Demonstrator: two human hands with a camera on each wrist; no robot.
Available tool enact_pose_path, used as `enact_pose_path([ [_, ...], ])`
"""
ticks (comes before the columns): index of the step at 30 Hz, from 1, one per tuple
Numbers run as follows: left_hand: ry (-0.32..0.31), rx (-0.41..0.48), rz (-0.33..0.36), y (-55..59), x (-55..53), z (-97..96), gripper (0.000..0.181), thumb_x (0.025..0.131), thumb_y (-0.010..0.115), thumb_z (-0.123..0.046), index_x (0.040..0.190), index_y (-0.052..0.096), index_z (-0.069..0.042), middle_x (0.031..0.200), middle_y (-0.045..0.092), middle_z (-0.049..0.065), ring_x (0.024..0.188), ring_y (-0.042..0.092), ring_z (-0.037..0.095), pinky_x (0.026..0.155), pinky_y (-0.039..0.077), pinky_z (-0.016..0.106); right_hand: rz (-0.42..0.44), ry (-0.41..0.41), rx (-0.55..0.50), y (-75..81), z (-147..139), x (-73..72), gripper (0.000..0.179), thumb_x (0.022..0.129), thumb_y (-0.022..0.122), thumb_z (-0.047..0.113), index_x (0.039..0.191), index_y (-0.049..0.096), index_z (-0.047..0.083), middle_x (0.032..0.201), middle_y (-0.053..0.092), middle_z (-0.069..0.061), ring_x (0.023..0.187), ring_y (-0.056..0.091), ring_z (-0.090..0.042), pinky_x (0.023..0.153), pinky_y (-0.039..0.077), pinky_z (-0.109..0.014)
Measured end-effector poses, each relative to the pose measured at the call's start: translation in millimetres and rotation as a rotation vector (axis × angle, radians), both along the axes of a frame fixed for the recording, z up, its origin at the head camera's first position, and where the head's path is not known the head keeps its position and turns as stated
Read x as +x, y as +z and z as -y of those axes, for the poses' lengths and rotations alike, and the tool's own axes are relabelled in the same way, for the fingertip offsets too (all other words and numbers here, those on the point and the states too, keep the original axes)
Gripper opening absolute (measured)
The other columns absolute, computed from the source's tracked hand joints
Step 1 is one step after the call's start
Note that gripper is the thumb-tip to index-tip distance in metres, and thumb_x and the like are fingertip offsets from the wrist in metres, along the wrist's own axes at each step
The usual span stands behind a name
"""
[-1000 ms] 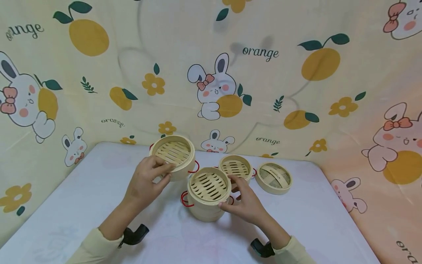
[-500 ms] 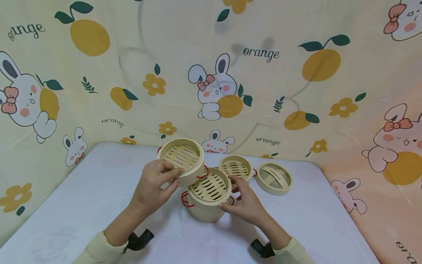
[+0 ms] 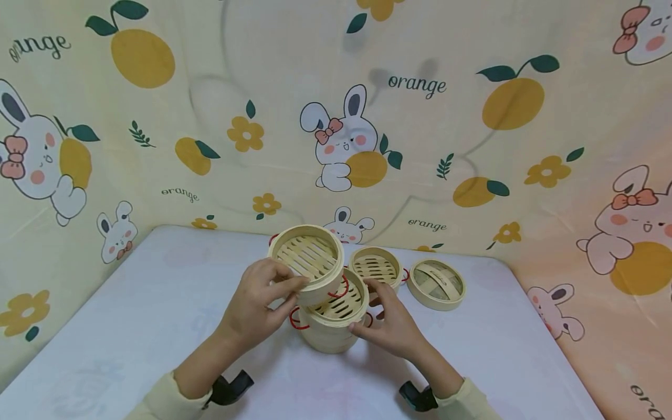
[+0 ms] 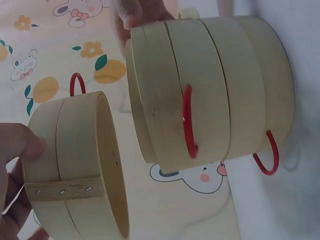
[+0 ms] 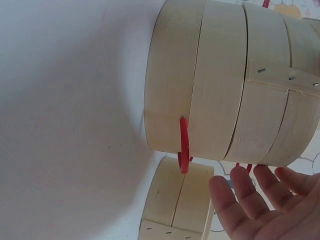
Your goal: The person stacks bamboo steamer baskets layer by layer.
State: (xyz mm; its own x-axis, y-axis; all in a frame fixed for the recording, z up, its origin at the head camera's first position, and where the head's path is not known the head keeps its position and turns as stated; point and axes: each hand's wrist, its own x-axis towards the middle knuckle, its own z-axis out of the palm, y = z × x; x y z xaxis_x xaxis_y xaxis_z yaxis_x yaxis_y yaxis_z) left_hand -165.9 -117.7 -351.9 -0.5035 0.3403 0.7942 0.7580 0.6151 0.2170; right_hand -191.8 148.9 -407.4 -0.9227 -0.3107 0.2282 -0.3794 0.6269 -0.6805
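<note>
A small round bamboo steamer basket [image 3: 314,294] with red cord handles is raised in my left hand [image 3: 262,306], its thumb and fingers pinching the near-left side. It is tilted and overlaps the top of a steamer stack [image 3: 329,339] in the head view. In the left wrist view a gap separates the held basket from the stack. My right hand [image 3: 392,324] holds the stack's right side, thumb at the front of the top rim and fingers behind. The stack stands upright on the table, with slats inside its top tier.
Just behind the stack sits another slatted steamer basket [image 3: 375,266]. A bamboo lid [image 3: 437,286] with a strap handle lies to its right. The white table [image 3: 157,303] meets a patterned cloth backdrop [image 3: 273,87] at the back.
My left hand has carried its steamer basket rightward and slightly down, from left of the stack to over the stack's back-left part. My right hand and the stack stay put.
</note>
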Motion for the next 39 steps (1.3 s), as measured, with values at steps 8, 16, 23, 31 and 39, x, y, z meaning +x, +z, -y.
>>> enact_pose_path([
  [8, -0.027, -0.009, -0.011, 0.7, 3.1, -6.9, 0.03, 0.069, 0.067, -0.011, 0.097, 0.068, -0.019, 0.089, 0.052, -0.005, 0.086, 0.047, 0.012, 0.082, 0.035, 0.035, -0.024, 0.012, -0.005, -1.5, -0.5, 0.6, 0.092, 0.058, 0.071, 0.056, 0.133, 0.032, 0.02, 0.114, 0.045, 0.008, 0.092, 0.052, -0.013, 0.069, 0.046, -0.035],
  [16, -0.051, -0.021, 0.009, -0.6, 5.9, -13.6, 0.029, 0.07, 0.066, -0.013, 0.098, 0.068, -0.021, 0.089, 0.052, -0.006, 0.088, 0.046, 0.013, 0.083, 0.035, 0.036, -0.04, 0.008, -0.007, -4.1, -1.2, 0.4, 0.091, 0.058, 0.07, 0.058, 0.132, 0.033, 0.021, 0.114, 0.044, 0.008, 0.093, 0.051, -0.012, 0.068, 0.047, -0.034],
  [23, -0.056, -0.035, 0.048, -2.8, 8.8, -18.8, 0.028, 0.07, 0.065, -0.014, 0.098, 0.068, -0.022, 0.089, 0.052, -0.008, 0.09, 0.046, 0.011, 0.085, 0.035, 0.037, -0.057, 0.011, -0.003, -4.1, -1.7, -0.3, 0.087, 0.058, 0.07, 0.057, 0.131, 0.032, 0.027, 0.114, 0.045, 0.008, 0.093, 0.051, -0.01, 0.067, 0.047, -0.034],
  [31, -0.077, -0.036, 0.014, -5.1, 8.4, -24.7, 0.027, 0.069, 0.065, -0.014, 0.096, 0.069, -0.021, 0.088, 0.052, -0.007, 0.089, 0.048, 0.011, 0.084, 0.035, 0.037, -0.079, 0.01, 0.0, -4.0, -2.0, -0.3, 0.085, 0.059, 0.071, 0.054, 0.13, 0.033, 0.026, 0.114, 0.044, 0.01, 0.093, 0.051, -0.008, 0.067, 0.048, -0.031],
  [39, -0.079, -0.045, 0.022, -7.1, 7.7, -28.4, 0.027, 0.07, 0.065, -0.014, 0.096, 0.069, -0.022, 0.087, 0.052, -0.008, 0.087, 0.047, 0.009, 0.084, 0.035, 0.036, -0.079, 0.015, -0.007, -4.4, -1.9, -0.7, 0.084, 0.06, 0.071, 0.053, 0.13, 0.033, 0.027, 0.114, 0.044, 0.01, 0.093, 0.05, -0.008, 0.066, 0.047, -0.033],
])
